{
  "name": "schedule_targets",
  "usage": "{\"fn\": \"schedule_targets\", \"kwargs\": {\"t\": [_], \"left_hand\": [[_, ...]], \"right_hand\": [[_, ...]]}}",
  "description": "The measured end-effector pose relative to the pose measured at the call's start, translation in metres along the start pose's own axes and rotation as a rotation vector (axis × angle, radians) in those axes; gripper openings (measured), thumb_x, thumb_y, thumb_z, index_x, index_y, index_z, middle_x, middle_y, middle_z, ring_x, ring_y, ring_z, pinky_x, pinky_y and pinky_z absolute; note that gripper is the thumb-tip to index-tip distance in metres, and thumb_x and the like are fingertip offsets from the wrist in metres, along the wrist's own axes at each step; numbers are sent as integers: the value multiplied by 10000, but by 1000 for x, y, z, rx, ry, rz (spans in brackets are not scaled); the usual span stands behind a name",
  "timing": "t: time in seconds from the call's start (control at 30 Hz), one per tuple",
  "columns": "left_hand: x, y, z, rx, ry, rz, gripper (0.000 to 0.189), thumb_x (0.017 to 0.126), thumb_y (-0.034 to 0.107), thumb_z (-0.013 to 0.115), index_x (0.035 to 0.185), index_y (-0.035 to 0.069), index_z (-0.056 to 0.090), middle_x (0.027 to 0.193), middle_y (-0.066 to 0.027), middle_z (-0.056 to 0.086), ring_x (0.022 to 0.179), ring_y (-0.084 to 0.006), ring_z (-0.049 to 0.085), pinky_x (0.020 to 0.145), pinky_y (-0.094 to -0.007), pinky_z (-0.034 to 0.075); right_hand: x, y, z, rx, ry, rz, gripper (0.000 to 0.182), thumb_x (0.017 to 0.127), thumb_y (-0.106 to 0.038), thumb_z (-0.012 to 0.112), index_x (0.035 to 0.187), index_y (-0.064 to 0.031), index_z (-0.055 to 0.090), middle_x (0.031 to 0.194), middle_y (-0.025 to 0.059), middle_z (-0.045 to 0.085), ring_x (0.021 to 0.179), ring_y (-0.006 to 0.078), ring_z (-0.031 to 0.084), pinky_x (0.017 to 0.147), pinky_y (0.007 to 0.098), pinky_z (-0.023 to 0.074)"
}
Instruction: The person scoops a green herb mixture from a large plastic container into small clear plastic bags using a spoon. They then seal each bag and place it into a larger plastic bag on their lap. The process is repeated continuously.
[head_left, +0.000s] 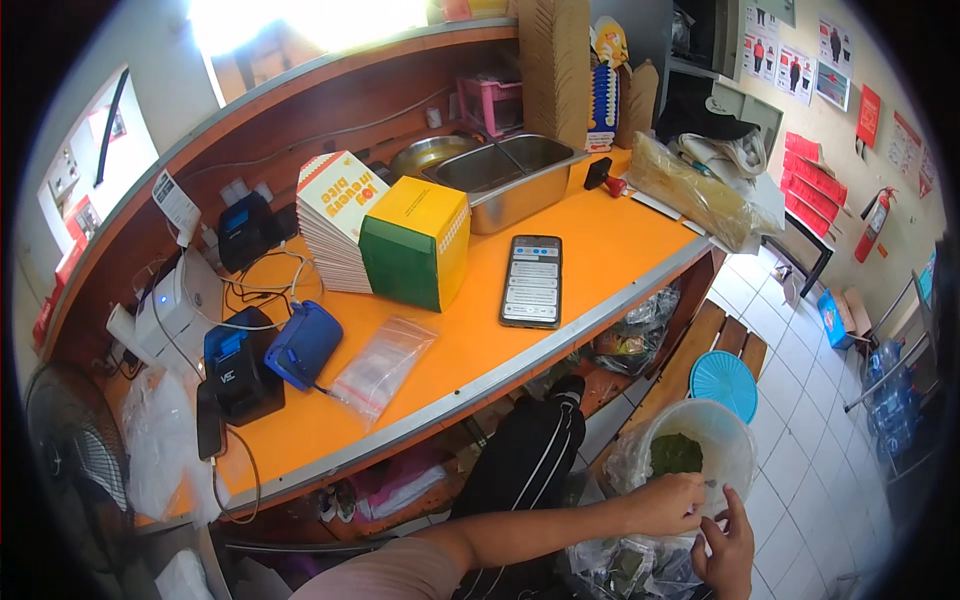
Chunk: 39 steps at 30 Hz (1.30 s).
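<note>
Both of my hands are at the lower right, over the near rim of a translucent white plastic tub (731, 450) with dark green leafy matter (676, 454) inside. My left hand (671, 504) has its fingers curled together at the rim; a small pale bit shows at the fingertips, too small to name. Close beside it on the right, my right hand (726, 544) is raised with its fingers apart and bent. A clear plastic bag (637, 566) with green scraps lies below the hands. A round turquoise lid (724, 386) rests behind the tub on a wooden slatted bench (705, 345).
An orange counter (472, 337) holds a smartphone (531, 281), stacked paper boxes (416, 244), a steel pan (510, 180), zip bags (384, 369) and card terminals (240, 367). A fan (75, 450) stands far left. Water bottles (891, 397) stand on the tiled floor at right.
</note>
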<state>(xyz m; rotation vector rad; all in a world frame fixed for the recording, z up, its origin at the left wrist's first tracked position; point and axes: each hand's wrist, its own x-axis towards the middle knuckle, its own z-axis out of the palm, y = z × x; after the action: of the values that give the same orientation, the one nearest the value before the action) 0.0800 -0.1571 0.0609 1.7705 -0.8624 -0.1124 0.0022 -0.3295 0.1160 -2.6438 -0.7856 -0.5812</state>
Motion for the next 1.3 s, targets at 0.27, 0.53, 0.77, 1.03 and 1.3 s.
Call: {"fn": "schedule_targets", "kwargs": {"t": [0.27, 0.53, 0.77, 1.03, 1.3], "left_hand": [[16, 8, -37, -269, -79, 11, 345, 782, 275, 785, 927, -24, 690, 910, -121, 561, 830, -231, 597, 718, -370, 471], [9, 4, -7, -451, 138, 241, 151, 861, 102, 729, 951, -12, 685, 996, -100, 570, 946, -213, 581, 832, -317, 449], [8, 6, -17, -480, 165, 248, 92, 862, 53, 716, 928, -7, 694, 1009, -100, 570, 953, -209, 582, 850, -323, 451], [9, -11, -15, -438, 148, 274, 168, 894, 151, 697, 980, 7, 689, 968, -100, 584, 947, -222, 584, 844, -344, 455], [8, -30, -88, -703, -153, -216, 176, 853, 137, 743, 955, -4, 715, 1008, -100, 658, 947, -165, 605, 836, -325, 488]], "right_hand": [[1, 4, -30, -108, 169, 125, 88, 829, -57, 729, 901, -33, 685, 1033, 179, 610, 910, 321, 592, 727, 405, 480], [-5, 1, -8, 576, 414, 708, 135, 894, -60, 678, 1023, -28, 703, 1045, 138, 693, 789, 246, 637, 677, 310, 512], [-11, 18, 12, 893, 455, 722, 142, 938, -103, 649, 1026, 8, 634, 917, 113, 707, 761, 169, 690, 600, 267, 520], [-14, 17, 9, 929, 392, 588, 90, 897, -44, 648, 941, 34, 661, 909, 139, 703, 812, 211, 685, 681, 304, 530], [-6, 26, -11, 1006, -103, 289, 327, 801, -118, 770, 1096, -4, 687, 1034, 154, 703, 999, 280, 677, 879, 354, 509]]}}
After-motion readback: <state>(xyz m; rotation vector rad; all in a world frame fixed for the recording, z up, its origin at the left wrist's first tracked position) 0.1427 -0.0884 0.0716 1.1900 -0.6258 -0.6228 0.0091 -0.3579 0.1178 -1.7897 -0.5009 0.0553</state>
